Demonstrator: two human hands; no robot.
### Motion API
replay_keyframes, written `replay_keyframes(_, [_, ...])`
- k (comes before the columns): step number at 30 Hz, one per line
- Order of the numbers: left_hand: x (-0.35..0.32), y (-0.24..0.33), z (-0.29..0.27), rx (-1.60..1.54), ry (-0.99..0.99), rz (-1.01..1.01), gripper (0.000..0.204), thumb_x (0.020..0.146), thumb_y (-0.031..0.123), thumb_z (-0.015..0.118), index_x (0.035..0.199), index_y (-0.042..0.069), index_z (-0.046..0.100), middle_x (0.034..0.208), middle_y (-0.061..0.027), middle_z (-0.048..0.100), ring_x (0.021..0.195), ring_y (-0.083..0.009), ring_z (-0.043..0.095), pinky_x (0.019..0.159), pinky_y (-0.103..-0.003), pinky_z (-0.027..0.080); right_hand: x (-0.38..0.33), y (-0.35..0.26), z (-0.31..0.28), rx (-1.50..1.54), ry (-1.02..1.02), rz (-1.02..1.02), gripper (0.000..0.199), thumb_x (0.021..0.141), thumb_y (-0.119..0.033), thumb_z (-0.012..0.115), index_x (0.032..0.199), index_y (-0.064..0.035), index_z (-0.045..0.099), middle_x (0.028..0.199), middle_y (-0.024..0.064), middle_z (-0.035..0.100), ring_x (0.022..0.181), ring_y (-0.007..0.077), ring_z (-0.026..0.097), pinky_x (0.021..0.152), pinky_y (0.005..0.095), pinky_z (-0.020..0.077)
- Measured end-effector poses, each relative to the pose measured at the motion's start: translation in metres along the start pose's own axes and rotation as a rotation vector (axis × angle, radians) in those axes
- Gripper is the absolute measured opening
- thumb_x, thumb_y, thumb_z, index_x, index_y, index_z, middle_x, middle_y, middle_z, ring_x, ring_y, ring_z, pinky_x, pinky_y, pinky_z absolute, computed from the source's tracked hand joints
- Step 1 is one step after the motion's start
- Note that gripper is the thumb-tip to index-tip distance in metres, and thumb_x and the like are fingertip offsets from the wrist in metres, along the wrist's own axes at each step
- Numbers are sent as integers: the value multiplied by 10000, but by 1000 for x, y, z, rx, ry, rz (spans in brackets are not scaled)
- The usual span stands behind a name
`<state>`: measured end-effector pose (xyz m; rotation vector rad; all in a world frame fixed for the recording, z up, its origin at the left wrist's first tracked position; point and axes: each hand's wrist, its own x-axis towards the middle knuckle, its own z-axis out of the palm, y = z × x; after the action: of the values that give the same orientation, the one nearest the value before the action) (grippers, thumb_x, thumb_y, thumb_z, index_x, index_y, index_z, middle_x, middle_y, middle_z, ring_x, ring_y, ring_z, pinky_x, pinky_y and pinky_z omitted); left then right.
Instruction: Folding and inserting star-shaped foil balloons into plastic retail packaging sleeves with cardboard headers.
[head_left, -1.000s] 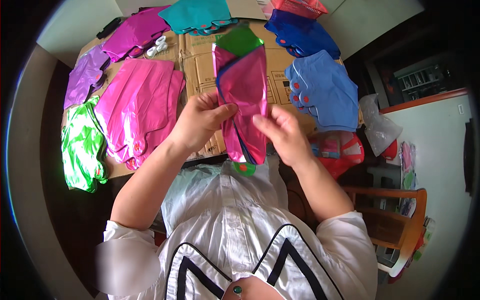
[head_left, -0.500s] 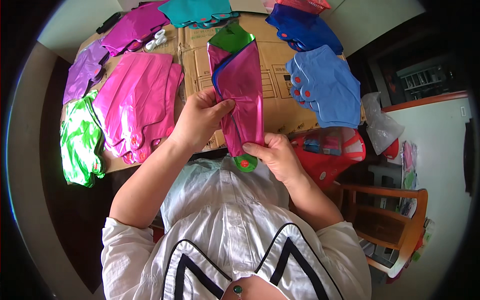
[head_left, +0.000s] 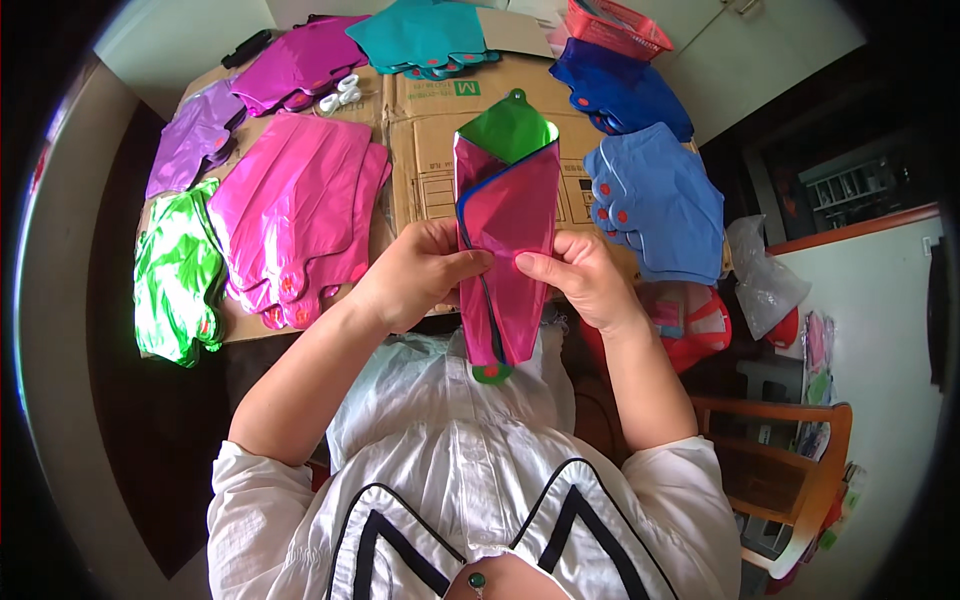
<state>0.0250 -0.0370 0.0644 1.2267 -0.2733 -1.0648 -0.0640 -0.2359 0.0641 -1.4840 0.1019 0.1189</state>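
Between my two hands is a stack of flat foil balloons (head_left: 505, 240), a shiny pink one on top, a blue edge below it and a green one showing at the far end and near tip. My left hand (head_left: 415, 275) grips its left side with the thumb laid across the pink face. Gripping the right side, my right hand (head_left: 580, 278) presses its thumb on the pink face too. The stack hangs over the near edge of flattened brown cardboard (head_left: 430, 150) that covers the table.
Piles of flat foil balloons lie on the cardboard: pink (head_left: 295, 215), green (head_left: 175, 270), purple (head_left: 190, 135), magenta (head_left: 300, 60), teal (head_left: 425, 35), dark blue (head_left: 615, 85), light blue (head_left: 660, 200). A red basket (head_left: 620, 25) stands at the back. A wooden chair (head_left: 790, 470) is on my right.
My right hand moved from the near tip of the stack up to its middle right edge. The stack shifted slightly right, and its pink top now lies flatter.
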Motion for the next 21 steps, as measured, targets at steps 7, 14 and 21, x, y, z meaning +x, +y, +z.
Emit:
replay_keyframes(7, [-12,3,-4,169,14,72,123,947,115,609,1032,38,653,887,-1,673,719,-58,626,617,-211,516,-5,14,-4,39,-33,8,169,922,-187,661,869,-30,696,764,-81,609,676,-3,472,591,195,390])
replay_keyframes(14, [-17,9,-13,-89,-166,-15,179,960,93,576,1112,29,644,955,-31,688,783,-110,667,700,-268,566,-14,-3,4,114,-63,-63,140,930,-147,633,898,-23,688,768,-35,638,658,29,535,592,209,432])
replay_keyframes(21, [-26,10,-14,-184,-292,132,166,916,21,598,1048,-60,660,1031,-167,688,981,-235,663,913,-381,527,-24,-14,11,14,-84,-266,246,850,116,516,943,14,720,892,69,675,772,112,608,694,235,485])
